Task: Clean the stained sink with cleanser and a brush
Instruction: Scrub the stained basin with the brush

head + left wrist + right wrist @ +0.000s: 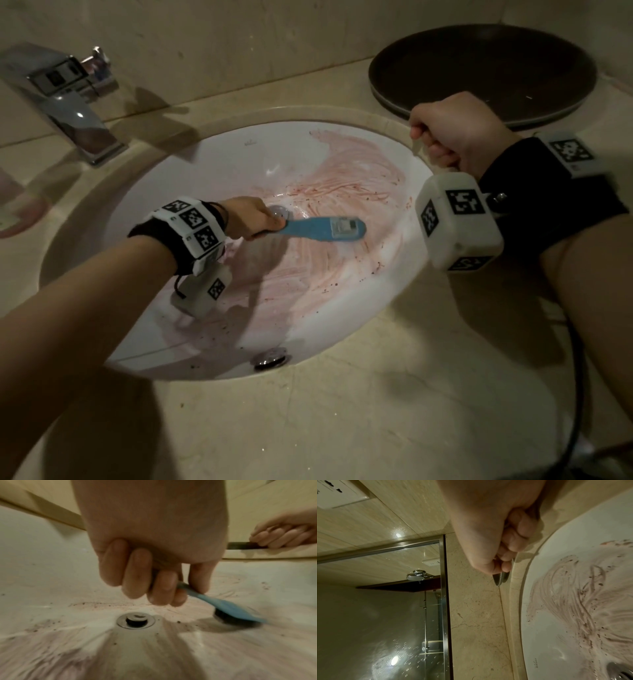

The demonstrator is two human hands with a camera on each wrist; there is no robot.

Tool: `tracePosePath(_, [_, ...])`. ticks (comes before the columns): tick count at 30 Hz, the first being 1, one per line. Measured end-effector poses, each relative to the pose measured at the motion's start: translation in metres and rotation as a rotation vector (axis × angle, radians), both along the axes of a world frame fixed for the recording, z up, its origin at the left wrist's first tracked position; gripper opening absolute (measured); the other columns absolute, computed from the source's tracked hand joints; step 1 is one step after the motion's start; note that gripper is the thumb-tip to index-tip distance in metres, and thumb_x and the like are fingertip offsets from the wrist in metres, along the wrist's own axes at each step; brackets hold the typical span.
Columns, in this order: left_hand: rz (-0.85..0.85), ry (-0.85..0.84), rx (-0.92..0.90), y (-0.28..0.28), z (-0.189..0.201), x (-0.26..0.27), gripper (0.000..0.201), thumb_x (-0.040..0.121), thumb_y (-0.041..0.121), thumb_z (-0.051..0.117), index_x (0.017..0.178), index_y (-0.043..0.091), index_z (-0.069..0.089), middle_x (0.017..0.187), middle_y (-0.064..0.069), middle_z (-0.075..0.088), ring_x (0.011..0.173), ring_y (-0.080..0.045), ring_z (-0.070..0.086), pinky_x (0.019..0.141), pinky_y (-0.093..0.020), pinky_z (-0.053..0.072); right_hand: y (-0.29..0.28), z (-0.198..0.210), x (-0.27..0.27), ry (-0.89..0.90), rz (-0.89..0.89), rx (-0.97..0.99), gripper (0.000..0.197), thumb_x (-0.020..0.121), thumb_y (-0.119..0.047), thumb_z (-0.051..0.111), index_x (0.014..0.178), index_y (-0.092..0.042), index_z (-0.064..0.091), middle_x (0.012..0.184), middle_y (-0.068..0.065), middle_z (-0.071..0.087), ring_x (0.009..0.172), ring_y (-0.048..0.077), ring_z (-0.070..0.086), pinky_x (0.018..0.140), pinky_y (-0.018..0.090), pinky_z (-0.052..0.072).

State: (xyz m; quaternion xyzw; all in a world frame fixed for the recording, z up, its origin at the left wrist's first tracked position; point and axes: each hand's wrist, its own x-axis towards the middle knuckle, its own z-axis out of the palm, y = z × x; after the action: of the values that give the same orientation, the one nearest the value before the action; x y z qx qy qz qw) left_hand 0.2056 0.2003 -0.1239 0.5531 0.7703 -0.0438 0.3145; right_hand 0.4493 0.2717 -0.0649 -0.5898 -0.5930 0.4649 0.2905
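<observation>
The white sink point(222, 164) carries pink-red smears point(342, 192) and dark specks over its right and near sides. My left hand point(253, 217) grips the handle of a blue brush point(318, 230), whose head lies bristles down on the basin just right of the drain point(279, 210). In the left wrist view my fingers point(149, 577) wrap the handle and the brush point(231, 609) is blurred beside the drain point(135, 620). My right hand point(455, 130) is a closed fist at the sink's right rim, holding nothing I can see. No cleanser container is in view.
A chrome faucet point(68, 102) stands at the back left. A dark round plate point(479, 68) lies on the beige stone counter just behind my right fist. An overflow fitting point(270, 358) sits in the near wall. A framed mirror point(376, 615) is on the wall.
</observation>
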Motion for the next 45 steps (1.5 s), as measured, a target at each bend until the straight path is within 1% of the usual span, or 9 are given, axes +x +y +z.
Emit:
tracePosePath(8, [-0.059,-0.150,-0.293,-0.009,-0.015,0.016,0.044,0.100,0.030,0.042,0.057,0.017,0.046,0.035,0.002,0.038,0.029,-0.009,0.030,0.038,-0.018,0.022,-0.001,0.001,-0.001,-0.022,0.002,-0.011,0.025,0.085,-0.018,0.046,0.060,-0.018,0.048,0.051,-0.004,0.034,0.037,0.009,0.025,0.037,0.021,0.018])
tracePosePath(13, [0.027,-0.208,-0.137,-0.005,-0.003,0.010,0.048,0.100,0.032,0.039,0.058,0.010,0.043,0.026,0.006,0.035,0.021,-0.003,0.027,0.030,-0.010,0.021,-0.002,0.002,-0.002,-0.025,-0.009,-0.017,0.026,0.085,-0.019,0.046,0.059,-0.019,0.048,0.051,-0.005,0.035,0.034,0.007,0.025,0.036,0.019,0.019])
tracePosePath(17, [0.127,-0.121,-0.012,0.005,0.002,-0.004,0.052,0.099,0.041,0.040,0.056,0.012,0.043,0.032,0.006,0.035,0.026,-0.007,0.025,0.033,-0.012,0.020,-0.001,0.002,-0.001,0.001,-0.001,-0.007,0.026,0.086,-0.017,0.046,0.060,-0.017,0.047,0.051,-0.004,0.034,0.028,0.005,0.024,0.032,0.016,0.017])
tracePosePath(20, [0.093,-0.026,-0.079,0.003,-0.006,0.002,0.048,0.098,0.037,0.043,0.056,0.013,0.042,0.046,0.000,0.038,0.037,-0.011,0.030,0.041,-0.017,0.022,0.000,0.001,-0.001,0.007,-0.004,-0.002,0.027,0.086,-0.017,0.046,0.059,-0.017,0.047,0.051,-0.004,0.034,0.027,0.005,0.024,0.031,0.017,0.016])
tracePosePath(26, [-0.075,-0.262,-0.338,-0.016,-0.017,0.020,0.029,0.102,0.025,0.035,0.078,0.016,0.050,0.035,0.005,0.036,0.026,-0.006,0.027,0.033,-0.012,0.021,0.005,-0.002,-0.003,0.030,-0.025,0.010,0.029,0.085,-0.016,0.048,0.056,-0.015,0.048,0.033,-0.009,0.033,0.023,0.003,0.024,0.030,0.010,0.015])
tracePosePath(32, [-0.006,-0.090,-0.002,-0.005,-0.015,0.015,0.047,0.099,0.034,0.043,0.057,0.013,0.044,0.044,0.000,0.038,0.034,-0.011,0.031,0.039,-0.018,0.022,0.004,-0.001,-0.002,0.036,-0.018,0.007,0.028,0.085,-0.016,0.047,0.058,-0.015,0.048,0.030,-0.011,0.032,0.023,0.003,0.024,0.031,0.009,0.016])
tracePosePath(35, [-0.138,-0.194,-0.101,-0.007,-0.017,0.019,0.048,0.098,0.029,0.046,0.054,0.011,0.046,0.033,0.007,0.038,0.027,-0.006,0.032,0.033,-0.015,0.026,0.005,-0.001,-0.002,0.033,-0.022,0.002,0.028,0.086,-0.015,0.047,0.057,-0.015,0.048,0.031,-0.010,0.032,0.023,0.004,0.024,0.030,0.011,0.016])
tracePosePath(39, [-0.162,-0.197,-0.219,-0.012,-0.021,0.017,0.049,0.097,0.029,0.046,0.053,0.008,0.044,0.035,0.003,0.037,0.031,-0.011,0.032,0.037,-0.016,0.025,0.005,-0.001,-0.002,0.032,-0.020,0.001,0.029,0.086,-0.015,0.047,0.057,-0.015,0.047,0.029,-0.010,0.031,0.022,0.004,0.023,0.030,0.011,0.015])
tracePosePath(45, [-0.028,-0.062,0.039,0.002,-0.023,0.013,0.047,0.095,0.042,0.046,0.059,0.013,0.047,0.054,-0.005,0.046,0.050,-0.019,0.040,0.053,-0.026,0.034,0.007,-0.002,-0.003,0.003,-0.032,-0.007,0.029,0.086,-0.018,0.048,0.057,-0.016,0.047,0.028,-0.012,0.031,0.022,0.004,0.023,0.031,0.009,0.015])
